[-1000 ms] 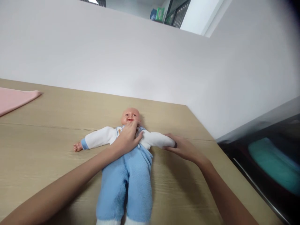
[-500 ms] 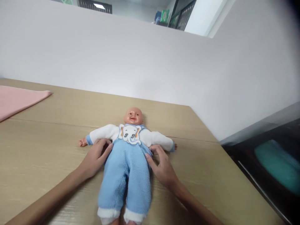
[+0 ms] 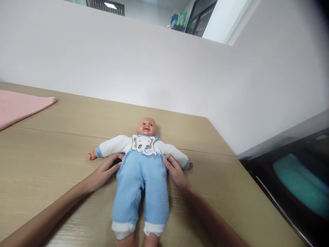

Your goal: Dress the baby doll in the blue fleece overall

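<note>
A baby doll [image 3: 146, 127] lies on its back on the wooden table [image 3: 64, 151], its arms spread wide and its bare lower legs toward me. It wears a light blue fleece outfit [image 3: 140, 169] with white sleeves, white leg cuffs and an elephant face [image 3: 144, 144] on the chest. At the waist, my left hand [image 3: 106, 170] grips the outfit's left-hand edge in the picture, fingertips partly hidden behind the fabric. Opposite it, my right hand [image 3: 177, 171] has its thumb and fingers closed on the other side of the waist.
A folded pink cloth [image 3: 23, 107] lies on the table at the far left. Behind the table rises a white wall [image 3: 144, 65] with an opening at the top. Beyond the table's right edge, a dark surface holds a teal item [image 3: 299, 183], blurred.
The doll's legs have shifted slightly right and up, showing more bare leg below the cuffs. Both hands moved in closer to the waist fabric, and the right thumb rose.
</note>
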{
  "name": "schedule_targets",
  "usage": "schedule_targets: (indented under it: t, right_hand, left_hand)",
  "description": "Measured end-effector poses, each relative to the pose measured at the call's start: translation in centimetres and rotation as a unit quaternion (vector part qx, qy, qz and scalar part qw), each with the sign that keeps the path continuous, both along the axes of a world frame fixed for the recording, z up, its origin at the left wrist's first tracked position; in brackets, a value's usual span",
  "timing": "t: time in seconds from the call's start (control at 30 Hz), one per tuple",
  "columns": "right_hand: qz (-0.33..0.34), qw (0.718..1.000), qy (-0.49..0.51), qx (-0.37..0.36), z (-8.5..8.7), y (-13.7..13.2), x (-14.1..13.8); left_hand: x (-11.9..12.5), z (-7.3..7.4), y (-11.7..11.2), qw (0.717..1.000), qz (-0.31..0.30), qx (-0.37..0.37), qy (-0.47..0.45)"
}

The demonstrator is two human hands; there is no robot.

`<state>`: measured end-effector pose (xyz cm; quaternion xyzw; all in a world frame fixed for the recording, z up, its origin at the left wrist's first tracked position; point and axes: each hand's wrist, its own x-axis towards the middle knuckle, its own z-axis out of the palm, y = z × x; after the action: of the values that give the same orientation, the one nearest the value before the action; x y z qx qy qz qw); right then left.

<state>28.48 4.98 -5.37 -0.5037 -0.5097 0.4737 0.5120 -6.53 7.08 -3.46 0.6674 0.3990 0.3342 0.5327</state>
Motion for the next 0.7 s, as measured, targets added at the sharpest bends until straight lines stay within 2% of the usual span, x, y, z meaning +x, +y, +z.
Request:
schedule_targets:
  t: [0.13,0.23,0.33,0.4,0.47,0.57,0.63,0.7]
  right_hand:
    - [-0.017,1.000,0.007,-0.001,-0.2,-0.3,0.2]
    - [-0.051,0.998,0.026,0.000,-0.6,0.2,0.0]
    - [-0.069,0.997,0.033,0.000,-0.8,0.7,0.1]
    - [-0.069,0.997,0.029,0.000,-0.9,0.7,0.2]
    - [-0.066,0.998,0.018,0.000,-0.9,0.6,0.2]
    - [-0.066,0.998,-0.012,0.005,-0.8,0.2,0.0]
    - [-0.071,0.997,-0.034,0.015,-0.6,-0.1,-0.1]
    - [-0.073,0.995,-0.062,0.033,-0.2,-0.7,0.0]
  left_hand:
    - [-0.5,-0.1,-0.2,0.999,-0.020,-0.015,-0.023]
    - [0.0,-0.5,-0.4,0.988,0.028,-0.103,-0.109]
    - [0.9,-1.0,-0.2,0.948,0.110,-0.203,-0.221]
    - [1.5,-1.2,0.1,0.930,0.137,-0.228,-0.253]
    - [1.7,-1.2,0.6,0.930,0.135,-0.230,-0.253]
    - [1.6,-1.2,1.4,0.955,0.148,-0.176,-0.186]
    - [1.3,-1.3,1.9,0.979,0.167,-0.074,-0.095]
    - [0.8,-1.3,2.0,0.985,0.161,0.055,0.018]
